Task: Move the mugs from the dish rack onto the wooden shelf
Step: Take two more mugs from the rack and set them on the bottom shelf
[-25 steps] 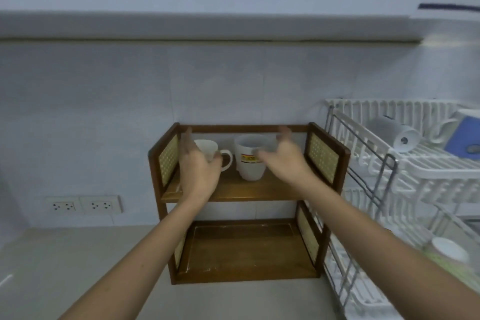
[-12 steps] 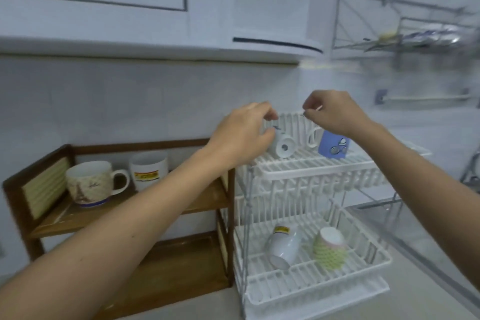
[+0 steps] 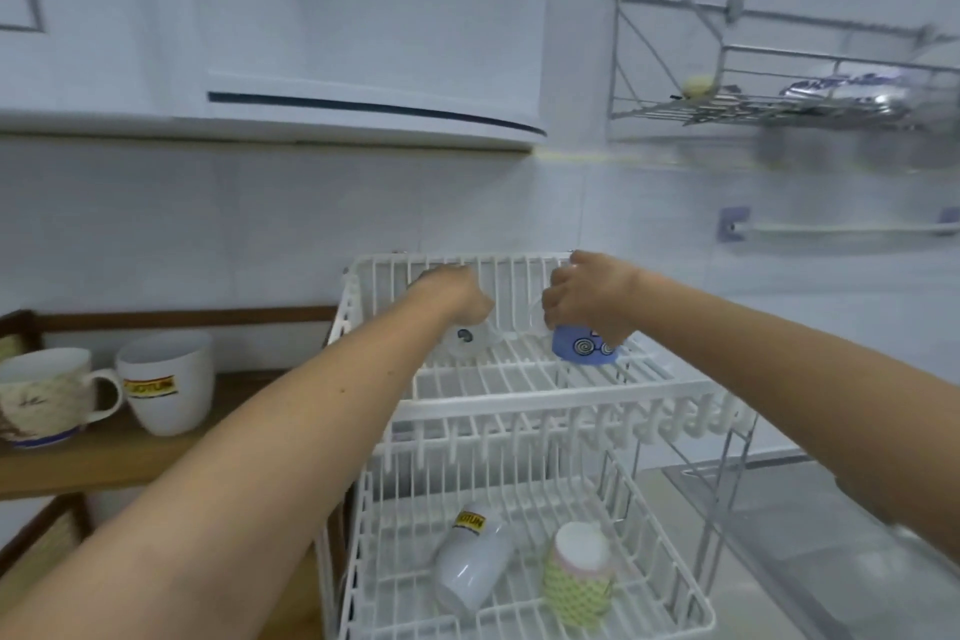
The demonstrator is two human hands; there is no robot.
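Note:
A white two-tier dish rack stands right of the wooden shelf. On its upper tier my left hand closes over a white mug lying on its side, and my right hand grips a blue mug with spiral marks. The lower tier holds a white mug with a yellow label on its side and an upturned green patterned mug. On the shelf's top board stand a cream patterned mug and a white cup with a yellow label.
White wall cabinets hang overhead. A metal wire wall rack with items is at upper right, a towel bar below it. A steel sink lies right of the dish rack. The shelf's lower board is mostly out of view.
My view swung right from the wooden shelf to the dish rack. Both hands left the shelf, reached the rack's upper tier and lowered onto the white mug and the blue mug.

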